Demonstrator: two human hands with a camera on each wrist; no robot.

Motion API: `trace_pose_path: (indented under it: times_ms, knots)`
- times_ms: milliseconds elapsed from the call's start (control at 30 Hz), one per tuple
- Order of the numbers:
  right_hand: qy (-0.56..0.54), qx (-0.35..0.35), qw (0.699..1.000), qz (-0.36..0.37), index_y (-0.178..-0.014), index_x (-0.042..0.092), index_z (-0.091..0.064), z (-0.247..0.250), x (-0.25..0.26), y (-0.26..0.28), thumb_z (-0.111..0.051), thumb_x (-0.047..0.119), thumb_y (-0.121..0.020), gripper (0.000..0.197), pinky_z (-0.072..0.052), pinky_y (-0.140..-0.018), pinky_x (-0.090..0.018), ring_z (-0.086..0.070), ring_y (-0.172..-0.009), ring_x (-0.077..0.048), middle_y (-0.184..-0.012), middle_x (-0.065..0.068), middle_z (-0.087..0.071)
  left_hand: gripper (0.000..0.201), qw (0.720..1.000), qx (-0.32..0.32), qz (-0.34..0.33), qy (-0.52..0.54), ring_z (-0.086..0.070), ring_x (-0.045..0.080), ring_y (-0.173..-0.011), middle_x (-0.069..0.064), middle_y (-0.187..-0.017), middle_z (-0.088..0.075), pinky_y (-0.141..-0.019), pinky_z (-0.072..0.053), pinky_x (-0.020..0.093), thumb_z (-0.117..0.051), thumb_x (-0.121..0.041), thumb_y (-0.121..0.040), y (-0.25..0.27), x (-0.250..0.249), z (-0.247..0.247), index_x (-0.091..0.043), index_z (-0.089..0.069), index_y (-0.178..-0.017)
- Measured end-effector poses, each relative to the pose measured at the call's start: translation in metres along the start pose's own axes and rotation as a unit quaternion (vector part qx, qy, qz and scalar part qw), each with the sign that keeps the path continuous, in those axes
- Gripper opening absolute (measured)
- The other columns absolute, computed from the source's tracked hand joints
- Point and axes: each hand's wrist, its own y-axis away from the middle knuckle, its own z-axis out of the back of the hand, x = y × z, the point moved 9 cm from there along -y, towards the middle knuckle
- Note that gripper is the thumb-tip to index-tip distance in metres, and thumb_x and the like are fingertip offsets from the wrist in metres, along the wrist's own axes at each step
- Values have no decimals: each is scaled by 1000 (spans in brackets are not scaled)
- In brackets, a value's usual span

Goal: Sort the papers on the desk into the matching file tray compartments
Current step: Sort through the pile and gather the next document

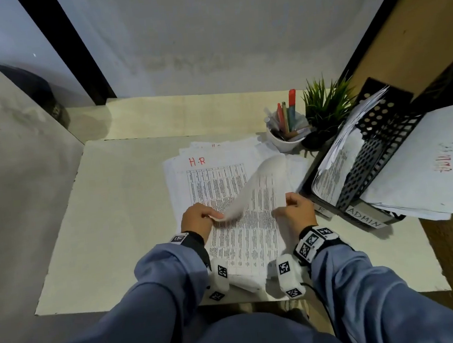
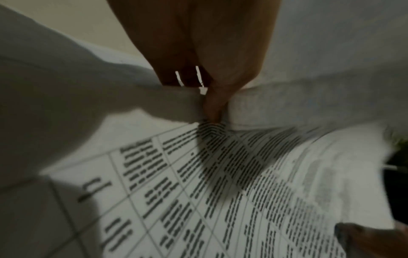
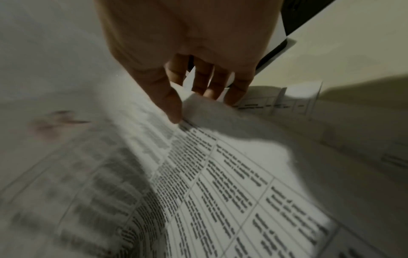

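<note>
While we look down over the tabletop (image 1: 107,210), we see the left hand (image 1: 197,219) with its fingers curled, pinching the near left corner of a lifted sheet (image 1: 251,185) between thumb and fingers. That sheet is blurred and bowed upward, and it spans across to the right hand (image 1: 297,210), whose thumb and fingers are closed on its near right edge. In the right wrist view the thumb lies on top of the paper and the other fingers (image 3: 204,82) curl beneath it.

Under the raised sheet lies the stack of papers (image 1: 210,184), flat in the middle of the tabletop and printed with a dense table of small text that we cannot read. The top page bears "H.R" in red handwriting near its far left corner.

Further right, on the far side, stand a white cup of pens (image 1: 288,135) and a small green plant (image 1: 327,106). At the right edge sits the black perforated file tray (image 1: 377,140), its compartments already holding papers. One label on its near face reads "ADMIN"; the label to its left is mostly hidden. A sheet in the right compartment carries red writing that we cannot make out.
</note>
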Motion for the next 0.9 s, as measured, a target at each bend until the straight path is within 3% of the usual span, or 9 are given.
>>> trace_pose_path:
  times_ms: [67, 133, 200, 300, 400, 567, 667, 767, 900]
  knots:
    - [-30, 16, 999, -5, -89, -9, -66, -7, 4, 3, -60, -18, -73, 19, -50, -58, -24, -58, -76, -25, -81, -16, -64, 46, 1000, 2, 1, 8, -58, 23, -88, 0, -85, -63, -84, -47, 32, -39, 22, -72, 3, 0, 4, -8, -73, -63]
    - [-62, 32, 997, -18, -76, -5, -65, -14, 0, 3, -51, -21, -77, 22, -50, -53, -22, -55, -73, -26, -71, -13, -59, 45, 1000, -12, -1, -10, -56, 19, -89, 2, -93, -65, -85, -44, 26, -39, 21, -73, 3, -2, 12, -6, -72, -60]
    - [-100, 42, 993, -38, -61, 3, -63, -21, -9, 3, -41, -22, -77, 36, -48, -50, -23, -52, -65, -25, -68, -13, -57, 39, 996, -84, 6, -43, -55, 21, -93, 5, -97, -62, -87, -43, 27, -42, 16, -77, -1, -1, 31, -5, -72, -64]
    - [-199, 31, 976, -81, -49, 2, -61, -24, -24, -1, -38, -20, -70, 38, -46, -51, -23, -52, -57, -25, -68, -17, -58, 19, 983, -173, 52, -24, -56, 33, -106, 14, -114, -59, -93, -46, 37, -55, -1, -82, -7, 12, 53, -8, -67, -94]
    - [-198, 24, 976, -86, -51, 0, -59, -23, -25, -3, -38, -22, -72, 37, -47, -45, -22, -54, -49, -21, -64, -16, -59, 39, 979, -173, 102, 25, -58, 32, -105, 11, -113, -60, -87, -45, 36, -67, -17, -82, -8, 22, 56, -9, -51, -117]
    - [-173, 17, 982, -73, -51, 4, -61, -21, -25, -1, -35, -26, -72, 45, -47, -49, -24, -52, -57, -24, -67, -16, -59, 36, 976, -201, 78, 34, -62, 30, -84, 2, -84, -59, -76, -45, 31, -69, -13, -79, -7, 15, 68, -14, -52, -111]
    - [-138, 18, 989, -55, -59, 0, -58, -20, -20, -1, -35, -27, -74, 39, -48, -46, -19, -52, -59, -24, -69, -15, -59, 29, 979, -199, 49, 1, -61, 29, -87, 10, -96, -66, -79, -43, 29, -63, -11, -85, -5, 6, 71, -12, -58, -114]
    - [-157, 26, 986, -54, -53, 4, -62, -21, -22, -2, -39, -25, -71, 41, -48, -52, -26, -54, -58, -25, -66, -16, -61, 26, 981, -190, 21, -20, -62, 31, -95, 12, -102, -69, -83, -40, 25, -57, -11, -90, 1, 3, 73, -11, -64, -115]
    - [-144, 26, 988, -47, -60, -1, -57, -20, -16, 2, -39, -26, -74, 34, -48, -43, -18, -58, -49, -17, -57, -11, -62, 22, 976, -208, -20, 66, -63, 20, -102, 4, -110, -70, -90, -42, 19, -55, -1, -86, 12, 6, 74, -9, -75, -89]
